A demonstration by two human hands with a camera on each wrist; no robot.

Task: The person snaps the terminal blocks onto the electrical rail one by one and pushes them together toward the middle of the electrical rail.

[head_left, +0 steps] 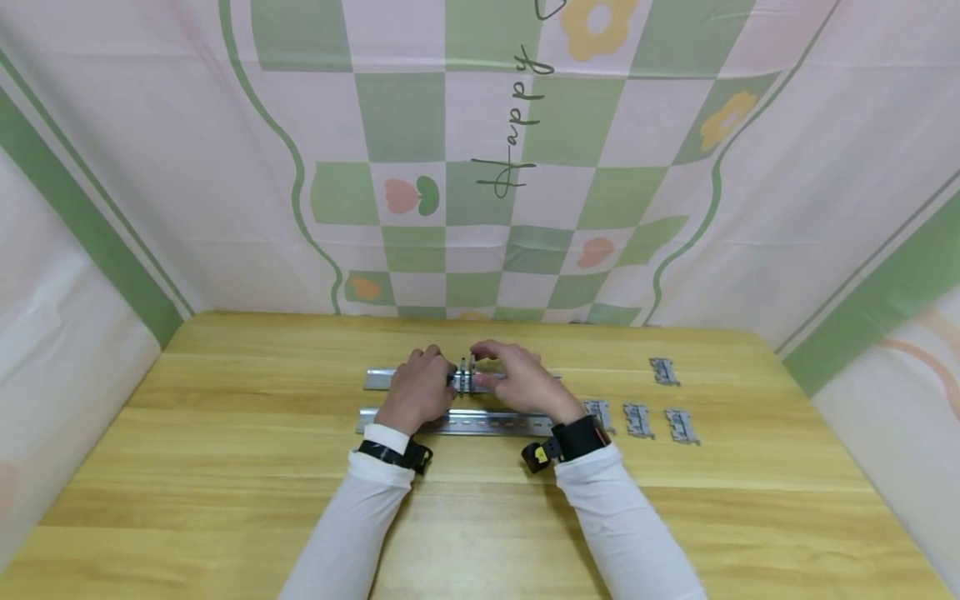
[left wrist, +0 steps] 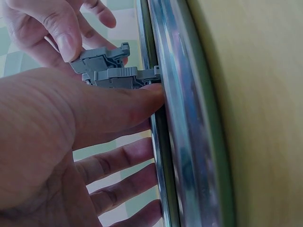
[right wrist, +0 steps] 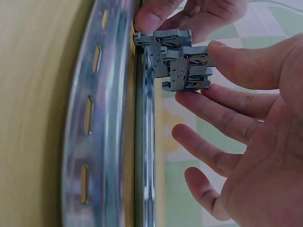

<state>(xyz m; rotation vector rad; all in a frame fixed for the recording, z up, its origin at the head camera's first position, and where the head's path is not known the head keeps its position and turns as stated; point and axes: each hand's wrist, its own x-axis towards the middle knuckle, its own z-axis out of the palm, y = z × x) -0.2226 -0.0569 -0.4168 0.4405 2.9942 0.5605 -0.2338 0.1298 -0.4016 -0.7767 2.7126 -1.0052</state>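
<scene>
Two slotted metal DIN rails lie one behind the other, the far rail (head_left: 380,380) and the near rail (head_left: 480,422). My left hand (head_left: 417,390) is at the far rail, its thumb and fingers gripping a grey terminal block (right wrist: 156,56) that sits on that rail. Just to the right, my right hand (head_left: 528,385) pinches a second grey terminal block (right wrist: 182,71) between thumb and fingertips. This one stands close alongside the first, overlapping it in the right wrist view. The right hand's remaining fingers spread loosely below.
On the wooden table (head_left: 225,467), several loose terminal blocks lie right of the rails: one at the back (head_left: 663,371) and a row nearer me, including a middle block (head_left: 638,421) and a right-end block (head_left: 682,426). A checkered curtain (head_left: 480,192) stands behind the table.
</scene>
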